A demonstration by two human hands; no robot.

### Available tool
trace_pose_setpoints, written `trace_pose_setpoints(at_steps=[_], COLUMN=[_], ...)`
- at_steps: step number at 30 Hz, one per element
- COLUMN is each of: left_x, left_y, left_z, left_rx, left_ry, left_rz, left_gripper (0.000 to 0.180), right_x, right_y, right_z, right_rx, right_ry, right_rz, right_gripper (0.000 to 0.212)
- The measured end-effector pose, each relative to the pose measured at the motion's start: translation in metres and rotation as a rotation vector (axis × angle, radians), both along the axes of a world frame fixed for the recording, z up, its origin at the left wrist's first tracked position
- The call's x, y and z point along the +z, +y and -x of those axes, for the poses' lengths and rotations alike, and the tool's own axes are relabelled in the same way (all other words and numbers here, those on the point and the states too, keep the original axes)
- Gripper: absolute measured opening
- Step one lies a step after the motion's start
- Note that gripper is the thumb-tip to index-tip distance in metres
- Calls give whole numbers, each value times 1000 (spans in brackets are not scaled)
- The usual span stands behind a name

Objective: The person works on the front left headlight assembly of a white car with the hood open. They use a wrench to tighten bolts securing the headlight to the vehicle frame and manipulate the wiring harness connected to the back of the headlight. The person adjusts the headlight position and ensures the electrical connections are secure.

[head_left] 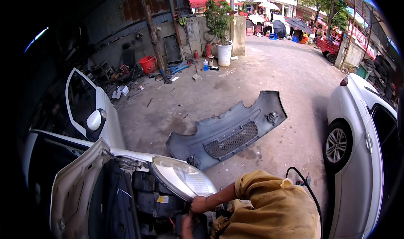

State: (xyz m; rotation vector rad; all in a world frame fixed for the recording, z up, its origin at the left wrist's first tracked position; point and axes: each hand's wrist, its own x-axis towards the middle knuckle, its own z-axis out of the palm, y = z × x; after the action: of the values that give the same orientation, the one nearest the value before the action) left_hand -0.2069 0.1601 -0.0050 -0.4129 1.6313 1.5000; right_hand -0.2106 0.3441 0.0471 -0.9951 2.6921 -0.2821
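Observation:
Both hands are down at the front of a white car's engine bay [149, 188], by the inner lower corner of the headlight [183, 176]. My right hand [199, 205] reaches in from the right under a rolled tan sleeve [269, 188]. Its fingers are curled closed, and whatever they grip is hidden. Just below it, my left hand [186, 220] comes up from the lower edge, close against the right. Its fingers are mostly covered and in shadow. Dark parts and a yellow label [163, 199] lie left of the hands. The raised hood [78, 184] stands beyond them.
A detached dark bumper [235, 127] with a mesh grille lies on the ground ahead. An open car door [111, 121] juts out at left. Another car [357, 155] is parked at right. A red bucket [148, 64], blue jack [179, 67] and potted plant [224, 54] line the far wall.

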Motion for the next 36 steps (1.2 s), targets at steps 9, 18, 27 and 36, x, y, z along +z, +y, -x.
trace_pose_setpoints(at_steps=[9,18,27,36], left_x=[-1,-5,15,24], left_y=[19,16,22,29], left_z=[0,10,13,18], left_rx=[31,-62,-116,-153], left_ry=[187,142,133,123], left_rz=[-28,46,111,157], left_gripper=[40,35,36,35], right_x=[-14,6,12,3], right_y=[-1,-3,-1,-1], right_z=[-12,-23,-30,-33], right_rx=[-530,-822,-892,-961], right_ry=[-557,-613,-607,-636], right_rz=[382,404,449,546], right_gripper=[32,39,39,40])
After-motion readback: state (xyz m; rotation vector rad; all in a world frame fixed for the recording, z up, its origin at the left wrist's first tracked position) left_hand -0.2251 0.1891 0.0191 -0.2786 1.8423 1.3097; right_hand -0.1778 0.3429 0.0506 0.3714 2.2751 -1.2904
